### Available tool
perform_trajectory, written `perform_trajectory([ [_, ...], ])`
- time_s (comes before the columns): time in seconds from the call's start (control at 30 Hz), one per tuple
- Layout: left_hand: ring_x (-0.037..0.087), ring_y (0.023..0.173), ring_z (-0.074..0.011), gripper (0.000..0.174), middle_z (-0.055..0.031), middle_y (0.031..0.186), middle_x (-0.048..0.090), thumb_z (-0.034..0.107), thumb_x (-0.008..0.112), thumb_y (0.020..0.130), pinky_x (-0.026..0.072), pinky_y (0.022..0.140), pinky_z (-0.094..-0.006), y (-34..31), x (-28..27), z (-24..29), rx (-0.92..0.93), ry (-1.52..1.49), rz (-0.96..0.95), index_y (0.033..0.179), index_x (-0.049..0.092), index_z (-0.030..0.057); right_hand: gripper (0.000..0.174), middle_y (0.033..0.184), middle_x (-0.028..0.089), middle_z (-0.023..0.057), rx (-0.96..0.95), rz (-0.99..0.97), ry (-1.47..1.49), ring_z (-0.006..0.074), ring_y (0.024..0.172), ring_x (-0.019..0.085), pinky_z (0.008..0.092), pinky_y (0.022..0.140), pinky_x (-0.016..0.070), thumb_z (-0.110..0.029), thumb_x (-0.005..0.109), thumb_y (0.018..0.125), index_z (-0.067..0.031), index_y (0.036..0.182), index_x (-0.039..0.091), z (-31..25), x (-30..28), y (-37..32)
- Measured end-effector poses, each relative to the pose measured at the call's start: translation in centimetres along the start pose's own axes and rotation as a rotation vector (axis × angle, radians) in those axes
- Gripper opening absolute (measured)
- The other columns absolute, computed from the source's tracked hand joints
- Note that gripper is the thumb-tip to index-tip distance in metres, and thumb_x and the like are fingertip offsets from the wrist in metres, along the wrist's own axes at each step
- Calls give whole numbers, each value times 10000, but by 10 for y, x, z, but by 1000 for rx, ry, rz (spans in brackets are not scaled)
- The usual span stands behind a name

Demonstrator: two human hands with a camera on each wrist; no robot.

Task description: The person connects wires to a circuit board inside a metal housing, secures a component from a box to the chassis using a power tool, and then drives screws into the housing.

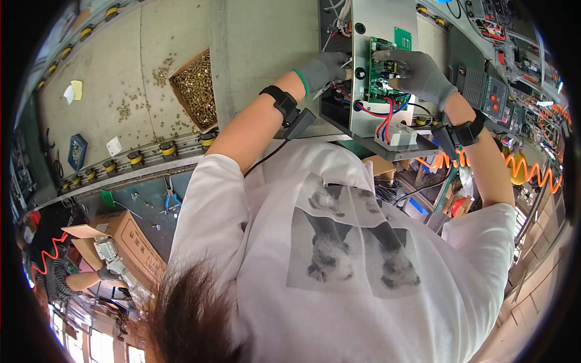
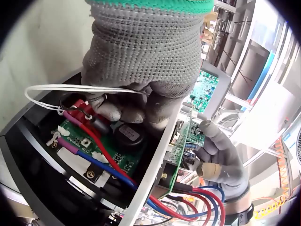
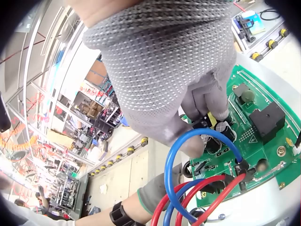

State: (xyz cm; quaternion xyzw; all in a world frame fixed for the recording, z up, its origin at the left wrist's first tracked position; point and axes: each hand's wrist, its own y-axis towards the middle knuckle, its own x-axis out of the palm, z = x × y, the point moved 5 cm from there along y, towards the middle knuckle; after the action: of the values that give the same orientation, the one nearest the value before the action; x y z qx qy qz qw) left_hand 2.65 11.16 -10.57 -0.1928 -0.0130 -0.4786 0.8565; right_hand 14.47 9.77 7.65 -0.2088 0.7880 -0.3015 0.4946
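My gloved left hand (image 2: pixel 146 61) reaches into a black housing (image 2: pixel 28 174), its fingers curled and the thin white wires (image 2: pixel 80 87) running into its grasp. Under its fingertips are a round black buzzer-like part (image 2: pixel 129 135) and a green board (image 2: pixel 124 157) with a red wire and a blue wire (image 2: pixel 106 165). On the other side of the metal panel (image 1: pixel 361 112), my gloved right hand (image 1: pixel 420 75) grips a green circuit board (image 3: pixel 249 136) by its tall parts. Thumb and fingers sit around the black capacitors (image 3: pixel 211 144). Thick blue and red wires (image 3: pixel 170 169) loop from the board.
A cardboard box of brass-coloured screws (image 1: pixel 196 91) lies on the bench at left, with loose screws around it. A grey box-shaped unit (image 1: pixel 484 91) stands at right. Another person's arm (image 1: pixel 82 280) is by an open carton (image 1: pixel 130 242) at lower left.
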Motion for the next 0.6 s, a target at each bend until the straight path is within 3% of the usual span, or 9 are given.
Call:
perform_trajectory([
  [0.03, 557, 874, -189, 516, -131, 1011, 601, 61, 557, 736, 450, 780, -291, -2, -1, 0, -24, 17, -22, 1234, 486, -56, 507, 1173, 617, 36, -2, 2, 0, 182, 1029, 605, 283, 953, 461, -8, 656, 705, -150, 1188, 596, 6, 3, 2],
  [0.1, 562, 899, -189, 522, -136, 1036, 603, 77, 565, 744, 450, 794, -285, -1, -1, -7, -43, 44, -39, 1241, 479, -55, 460, 1153, 622, 47, -185, 84, 42, 218, 1017, 607, 320, 937, 469, -62, 665, 719, -139, 1169, 606, 15, 6, 5],
  [0.17, 588, 807, -187, 505, -136, 973, 638, 108, 611, 766, 481, 733, -303, 5, 1, -21, 132, -152, 4, 1252, 506, 15, 410, 1123, 623, 51, -233, 203, -114, 235, 1007, 598, 338, 919, 470, -89, 661, 728, -133, 1134, 620, 3, 1, 5],
  [0.2, 562, 1036, -212, 544, -162, 1141, 592, 138, 583, 768, 429, 896, -289, -13, -2, 0, 22, -41, -9, 1274, 465, -24, 363, 1093, 623, 54, -274, 315, -270, 251, 997, 589, 356, 900, 472, -117, 657, 737, -127, 1099, 634, -6, -3, 6],
  [0.3, 564, 1022, -232, 552, -161, 1131, 595, 160, 588, 775, 429, 896, -314, -10, -1, 5, -50, 136, 47, 1285, 460, -9, 290, 1007, 596, 63, -392, 351, -426, 275, 971, 554, 373, 856, 469, -165, 654, 736, -121, 1022, 651, -31, 0, 10],
  [0.5, 571, 972, -209, 517, -162, 1086, 599, 136, 637, 796, 443, 840, -302, -8, 8, 2, -48, 25, 153, 1253, 468, -36, 240, 996, 539, 58, -262, 82, -829, 248, 1004, 494, 350, 853, 429, -214, 730, 648, -101, 853, 681, -46, 33, 34],
  [0.6, 605, 972, -231, 583, -140, 1085, 625, 257, 718, 763, 476, 830, -321, -8, 5, -1, -102, 13, 166, 1252, 492, 34, 292, 1005, 544, 75, -304, 34, -1033, 228, 1003, 497, 338, 836, 428, -277, 701, 691, -37, 856, 680, -49, 46, 39],
])
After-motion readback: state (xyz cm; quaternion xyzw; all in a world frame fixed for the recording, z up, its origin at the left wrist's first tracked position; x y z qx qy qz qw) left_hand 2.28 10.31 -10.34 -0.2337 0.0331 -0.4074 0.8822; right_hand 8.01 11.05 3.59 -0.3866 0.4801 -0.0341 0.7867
